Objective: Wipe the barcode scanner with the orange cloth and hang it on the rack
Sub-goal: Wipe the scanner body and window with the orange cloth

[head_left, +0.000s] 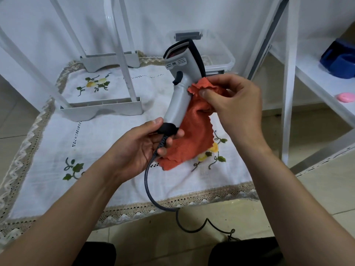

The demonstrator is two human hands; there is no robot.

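Note:
A grey barcode scanner (181, 89) with a black trigger and black edging stands upright above the table, its window facing up and left. My left hand (142, 144) grips its black base, where the dark cable (151, 189) leaves and loops down over the table edge to the floor. My right hand (230, 100) pinches a bunched orange cloth (192, 135) against the right side of the scanner's handle; the rest of the cloth hangs down to the tablecloth. The white rack (107, 77) stands on the table behind and to the left, its feet on the tablecloth.
An embroidered white tablecloth (96, 143) with a lace border covers the low table. A clear plastic box (217, 54) sits behind the scanner. White shelving (288, 93) stands at the right, with a blue object (340, 60) and a pink item (345, 97) on it.

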